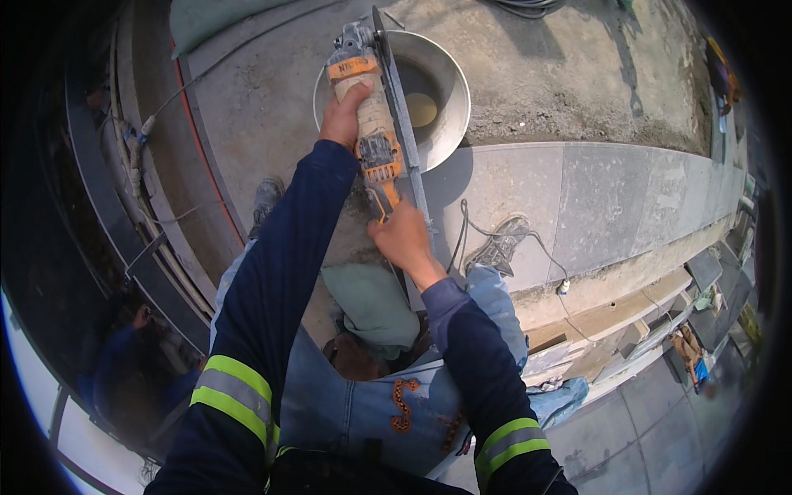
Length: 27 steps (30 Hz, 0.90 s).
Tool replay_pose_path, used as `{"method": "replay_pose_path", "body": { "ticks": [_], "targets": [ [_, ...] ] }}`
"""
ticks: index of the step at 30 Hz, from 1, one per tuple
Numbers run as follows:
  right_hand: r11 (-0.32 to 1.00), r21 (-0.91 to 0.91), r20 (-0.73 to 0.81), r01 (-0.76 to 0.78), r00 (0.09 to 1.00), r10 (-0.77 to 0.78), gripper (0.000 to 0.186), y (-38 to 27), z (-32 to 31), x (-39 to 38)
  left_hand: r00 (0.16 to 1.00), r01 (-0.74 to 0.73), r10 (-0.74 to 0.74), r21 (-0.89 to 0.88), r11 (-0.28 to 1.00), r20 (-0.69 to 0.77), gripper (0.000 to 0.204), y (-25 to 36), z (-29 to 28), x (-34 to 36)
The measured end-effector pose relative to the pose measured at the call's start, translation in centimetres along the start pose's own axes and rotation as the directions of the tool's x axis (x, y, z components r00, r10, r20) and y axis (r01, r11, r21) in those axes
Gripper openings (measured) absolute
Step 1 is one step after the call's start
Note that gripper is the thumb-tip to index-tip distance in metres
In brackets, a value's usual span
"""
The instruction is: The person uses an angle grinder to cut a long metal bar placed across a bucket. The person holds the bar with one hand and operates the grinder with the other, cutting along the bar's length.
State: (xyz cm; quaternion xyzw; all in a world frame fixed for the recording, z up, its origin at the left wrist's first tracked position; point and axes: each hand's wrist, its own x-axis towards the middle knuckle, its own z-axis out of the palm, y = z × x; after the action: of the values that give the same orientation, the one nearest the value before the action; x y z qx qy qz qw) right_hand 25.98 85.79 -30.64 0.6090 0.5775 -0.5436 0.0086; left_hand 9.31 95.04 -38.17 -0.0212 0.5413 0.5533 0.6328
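Angle grinder [379,150], body [374,111] in left grip [341,117], rear handle [384,196] in right grip [405,239]

Over in the upper left, a green sack [216,20] is lying near a thin red line [187,111]; dark cable [530,8] is sitting coiled at the top edge; grey paving [656,396] is spreading across the lower right.

bucket [455,91] partly hidden behind grinder [377,115], dark coil [528,8] cut off at top edge
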Motion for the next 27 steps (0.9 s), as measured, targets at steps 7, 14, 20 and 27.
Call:
{"method": "replay_pose_path", "body": {
  "ticks": [7, 14, 20, 27],
  "targets": [
    [1.0, -0.003, -0.001, 0.009, 1.0, -0.009, 0.047, -0.5, -0.1, 0.4, 1.0, -0.002, 0.002, -0.001, 1.0, -0.014, 0.045, 0.7, 0.4, 0.1],
    [1.0, -0.014, 0.002, 0.01, 1.0, -0.01, 0.049, -1.0, -0.3, 1.0, 0.999, -0.03, 0.031, 0.025, 0.999, -0.016, 0.045, 1.2, 0.5, 0.7],
    [1.0, -0.024, 0.007, 0.011, 1.0, -0.011, 0.05, -1.2, -0.4, 1.2, 0.999, -0.043, 0.044, 0.026, 0.999, -0.016, 0.045, 1.3, 0.4, 1.1],
    [1.0, -0.004, 0.005, -0.008, 1.0, 0.008, 0.052, -1.1, -0.5, 0.8, 0.999, -0.045, 0.045, 0.018, 0.999, -0.013, 0.044, 0.9, 0.5, 0.7]
  ]
}}
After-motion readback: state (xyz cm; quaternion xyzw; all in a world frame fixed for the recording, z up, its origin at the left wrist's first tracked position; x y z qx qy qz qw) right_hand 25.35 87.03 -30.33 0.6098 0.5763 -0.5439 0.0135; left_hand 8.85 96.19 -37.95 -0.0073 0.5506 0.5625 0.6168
